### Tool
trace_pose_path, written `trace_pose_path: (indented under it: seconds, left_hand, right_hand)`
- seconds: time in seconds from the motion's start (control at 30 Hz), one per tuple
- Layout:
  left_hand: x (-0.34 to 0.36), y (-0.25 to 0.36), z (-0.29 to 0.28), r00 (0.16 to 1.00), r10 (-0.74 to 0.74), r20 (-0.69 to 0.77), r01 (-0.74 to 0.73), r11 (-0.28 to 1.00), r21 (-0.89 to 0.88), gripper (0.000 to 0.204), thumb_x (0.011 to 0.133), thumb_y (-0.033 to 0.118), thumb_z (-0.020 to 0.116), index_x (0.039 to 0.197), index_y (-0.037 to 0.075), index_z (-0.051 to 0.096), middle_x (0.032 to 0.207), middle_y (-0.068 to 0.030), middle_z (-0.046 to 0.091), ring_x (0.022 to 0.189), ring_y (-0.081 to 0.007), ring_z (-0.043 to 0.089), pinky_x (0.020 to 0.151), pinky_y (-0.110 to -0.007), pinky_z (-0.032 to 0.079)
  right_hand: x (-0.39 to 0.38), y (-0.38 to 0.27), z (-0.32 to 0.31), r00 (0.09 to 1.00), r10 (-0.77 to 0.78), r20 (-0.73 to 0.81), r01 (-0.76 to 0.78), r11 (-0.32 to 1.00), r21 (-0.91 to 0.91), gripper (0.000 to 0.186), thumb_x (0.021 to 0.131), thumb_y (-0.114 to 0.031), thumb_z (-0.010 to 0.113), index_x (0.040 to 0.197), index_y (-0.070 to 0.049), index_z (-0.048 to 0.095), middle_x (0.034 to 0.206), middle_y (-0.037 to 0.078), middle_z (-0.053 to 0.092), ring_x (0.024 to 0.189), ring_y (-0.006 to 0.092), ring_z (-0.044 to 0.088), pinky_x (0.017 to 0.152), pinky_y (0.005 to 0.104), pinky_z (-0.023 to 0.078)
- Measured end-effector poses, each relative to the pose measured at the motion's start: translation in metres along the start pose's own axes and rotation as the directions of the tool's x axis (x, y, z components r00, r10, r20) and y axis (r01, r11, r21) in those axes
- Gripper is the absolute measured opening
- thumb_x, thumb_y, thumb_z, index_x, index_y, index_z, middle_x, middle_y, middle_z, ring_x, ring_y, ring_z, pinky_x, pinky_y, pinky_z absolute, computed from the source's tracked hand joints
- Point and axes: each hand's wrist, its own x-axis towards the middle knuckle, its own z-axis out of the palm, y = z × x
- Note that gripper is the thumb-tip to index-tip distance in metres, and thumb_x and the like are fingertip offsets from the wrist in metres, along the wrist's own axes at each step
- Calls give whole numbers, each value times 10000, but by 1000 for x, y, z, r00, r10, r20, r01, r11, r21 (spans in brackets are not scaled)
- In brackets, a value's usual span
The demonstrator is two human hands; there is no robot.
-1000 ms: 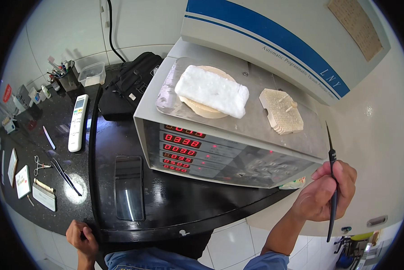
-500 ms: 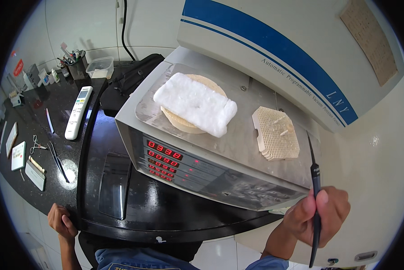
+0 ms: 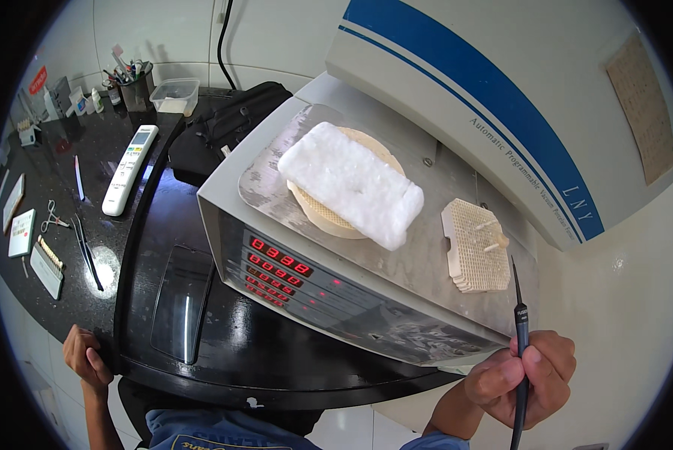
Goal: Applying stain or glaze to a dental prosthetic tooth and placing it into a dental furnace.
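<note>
At the lower right, my right hand (image 3: 527,375) closes its thumb and fingers around a slim black tool (image 3: 521,330) with a long, thin point at its upper end. Just beyond that point lies a cream honeycomb firing tray (image 3: 471,251) with small pegs, one bearing a little yellowish piece (image 3: 501,240). Left of the tray, a white fluffy fibre pad (image 3: 347,180) covers most of a round cream honeycomb plate (image 3: 321,217). Both sit on the metal top of a porcelain furnace (image 3: 396,247). My left hand (image 3: 86,358) rests loosely curled at the bench edge; nothing shows in it.
A blue-striped panel (image 3: 501,105) rises behind the furnace top. On the black bench (image 3: 74,300) are a white remote (image 3: 130,169), tweezers (image 3: 86,251), small scissor-handled forceps (image 3: 52,216) and shade guides. A phone (image 3: 179,307) lies before the furnace, a black bag (image 3: 227,131) beside it.
The view has shifted, so furnace, pad and tray appear farther right and lower. My right hand still grips the black tool, its point now nearer the tray's lower right corner in the picture.
</note>
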Motion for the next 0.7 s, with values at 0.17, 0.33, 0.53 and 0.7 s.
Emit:
trace_pose_path:
  seconds: [0.17, 0.33, 0.53, 0.7]
  left_hand:
    - [-3, -1, 0, 999, -32, 10, 32, 999, 3, 361, 902, 217, 387, 616, -2, 407, 573, -110, 389, 523, -226, 415, 508, -337, 300]
    - [-3, -1, -1, 999, -39, 13, 39, 999, 15, 363, 904, 222, 387, 619, -3, 403, 579, -109, 385, 527, -225, 411, 509, -338, 299]
    - [-3, -1, -1, 999, -42, 22, 42, 999, 3, 348, 898, 205, 390, 619, -3, 398, 578, -108, 375, 529, -222, 410, 504, -333, 297]
    - [-1, 0, 1, 999, -34, 7, 34, 999, -5, 344, 893, 206, 397, 616, 3, 398, 565, -108, 389, 513, -223, 411, 496, -336, 294]
  right_hand:
    - [0, 0, 1, 1000, 9, 21, -9, 1000, -27, 141, 757, -77, 521, 866, 9, 501, 662, 122, 497, 491, 160, 413, 441, 252, 290]
    - [0, -1, 4, 1000, 5, 20, -4, 1000, -30, 141, 769, -81, 543, 868, 13, 505, 654, 129, 505, 488, 163, 423, 440, 255, 290]
    - [1, -1, 2, 999, 18, 27, -17, 999, -44, 147, 787, -94, 552, 879, 13, 511, 658, 131, 511, 489, 164, 433, 446, 256, 293]
    - [1, -1, 0, 999, 23, 39, -21, 999, -50, 155, 786, -94, 553, 888, 16, 513, 661, 132, 512, 490, 164, 434, 443, 257, 292]
